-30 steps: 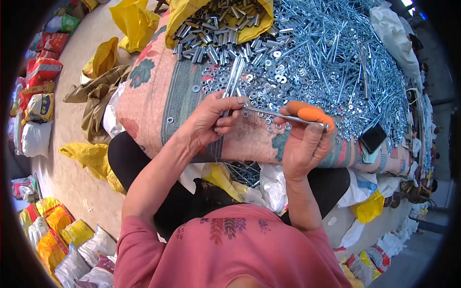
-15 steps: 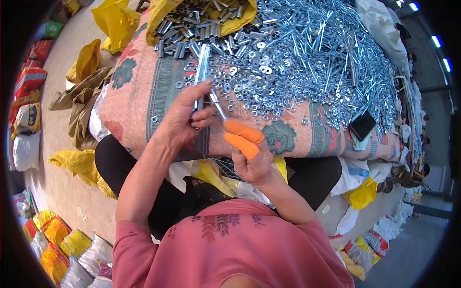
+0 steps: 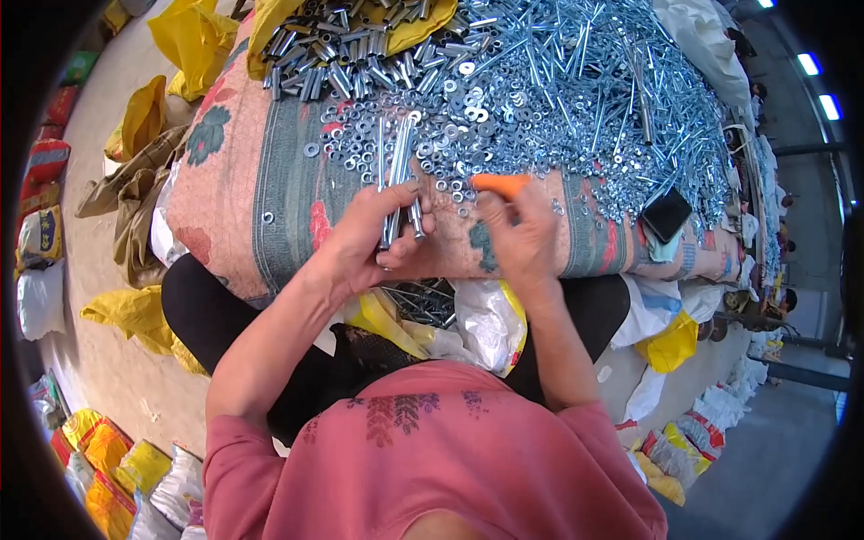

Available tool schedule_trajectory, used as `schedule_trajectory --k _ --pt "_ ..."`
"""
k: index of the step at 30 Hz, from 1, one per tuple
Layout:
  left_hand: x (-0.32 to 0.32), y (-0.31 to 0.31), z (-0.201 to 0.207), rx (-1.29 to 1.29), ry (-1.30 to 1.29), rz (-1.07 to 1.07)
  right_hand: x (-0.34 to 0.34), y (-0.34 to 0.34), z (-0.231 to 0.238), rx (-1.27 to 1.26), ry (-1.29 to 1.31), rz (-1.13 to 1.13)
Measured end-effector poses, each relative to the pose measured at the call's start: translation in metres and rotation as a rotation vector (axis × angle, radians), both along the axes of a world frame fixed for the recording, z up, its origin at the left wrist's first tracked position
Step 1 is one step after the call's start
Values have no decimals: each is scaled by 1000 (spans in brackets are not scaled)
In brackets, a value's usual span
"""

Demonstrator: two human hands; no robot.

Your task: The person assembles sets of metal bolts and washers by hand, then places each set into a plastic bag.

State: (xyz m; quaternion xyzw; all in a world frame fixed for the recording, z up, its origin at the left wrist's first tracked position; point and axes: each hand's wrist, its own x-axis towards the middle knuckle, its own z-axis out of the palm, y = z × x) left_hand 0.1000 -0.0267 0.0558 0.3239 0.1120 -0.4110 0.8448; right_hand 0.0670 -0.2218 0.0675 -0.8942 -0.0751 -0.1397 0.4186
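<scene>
My left hand [image 3: 373, 229] is closed around several long shiny metal bolts [image 3: 396, 166], whose thin ends point away from me over the cloth. Their thicker lower ends show below my thumb. To the right, my right hand [image 3: 520, 220] wears orange finger covers [image 3: 500, 185] and reaches down at the near edge of the loose nuts and washers [image 3: 454, 166]. Its fingertips are drawn together over the small parts; whatever lies between them is hidden. Beyond my left hand lies a pile of short metal tubes [image 3: 342, 67], partly inside a yellow sack [image 3: 423, 34].
A patterned pink and green cloth [image 3: 234, 171] covers the work surface. Long rods [image 3: 585, 54] are heaped at the far right. A black square object [image 3: 666, 214] sits at the right edge. Below, an open white and yellow bag [image 3: 490, 324] lies beside dark metal rods [image 3: 423, 301].
My right hand has left the bolts at my left hand and moved right and away from me to the nuts. My left hand keeps its bolts, now lower and fanned slightly apart.
</scene>
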Motion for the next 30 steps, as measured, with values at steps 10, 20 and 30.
schedule_trajectory --k 10,20,30 --pt "-6 -8 -2 -184 -33 -170 11 -37 -21 -454 19 -199" --pt "-10 0 -2 -237 7 -226 12 -52 -20 -555 -35 -105" --pt "-20 -1 2 26 -136 -210 -2 -39 -1 -323 53 -102"
